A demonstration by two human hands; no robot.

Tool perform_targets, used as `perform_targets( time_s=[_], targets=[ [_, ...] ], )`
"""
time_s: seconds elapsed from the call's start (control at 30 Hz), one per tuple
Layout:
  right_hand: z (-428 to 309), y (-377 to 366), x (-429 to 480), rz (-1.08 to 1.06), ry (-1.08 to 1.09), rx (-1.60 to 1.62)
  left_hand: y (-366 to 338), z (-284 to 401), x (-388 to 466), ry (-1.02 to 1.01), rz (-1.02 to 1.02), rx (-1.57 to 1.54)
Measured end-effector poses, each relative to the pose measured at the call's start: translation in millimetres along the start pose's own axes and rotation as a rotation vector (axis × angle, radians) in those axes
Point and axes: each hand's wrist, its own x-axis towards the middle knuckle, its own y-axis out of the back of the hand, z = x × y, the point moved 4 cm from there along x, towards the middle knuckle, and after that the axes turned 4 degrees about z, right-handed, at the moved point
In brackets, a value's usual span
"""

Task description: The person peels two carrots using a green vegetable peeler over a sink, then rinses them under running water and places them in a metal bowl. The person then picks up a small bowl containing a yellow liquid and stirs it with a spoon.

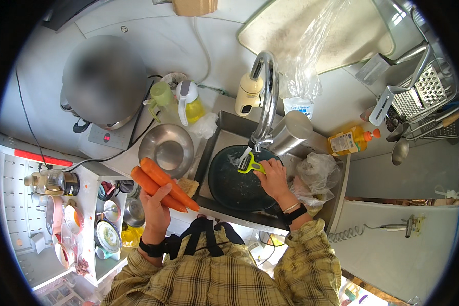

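Observation:
Two orange carrots (164, 185) lie side by side in my left hand (157, 208), at the near left edge of the sink. My right hand (274, 179) grips a lime-green vegetable peeler (251, 164) by its handle, with the blade end under the water running from the chrome faucet (267, 95). Below the peeler, a dark green basin (237, 189) stands in the metal sink (203, 172). A steel bowl (166, 147) rests on the counter just beyond the carrots, and a yellowish sponge (188, 186) lies partly behind them.
A steel canister (292, 132) stands behind the basin, with crumpled plastic bags (321, 174) at the sink's right. An orange soap bottle (348, 141) is farther right, below hanging utensils. An oil pitcher (190, 103) and an induction cooker (109, 135) occupy the left counter.

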Motion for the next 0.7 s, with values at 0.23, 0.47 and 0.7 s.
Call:
perform_targets(
  time_s=[0.23,0.47,0.7],
  targets=[
    [23,-6,21,-0.179,-0.075,0.075,-5,-1,4,0.010,0.004,0.014],
    [96,-4,134,-0.211,-0.139,0.972,-8,-1,0,-0.008,0.022,0.035],
    [71,24,148,-0.093,0.117,0.483,11,0,1,-0.035,0.045,0.065]
  ],
)
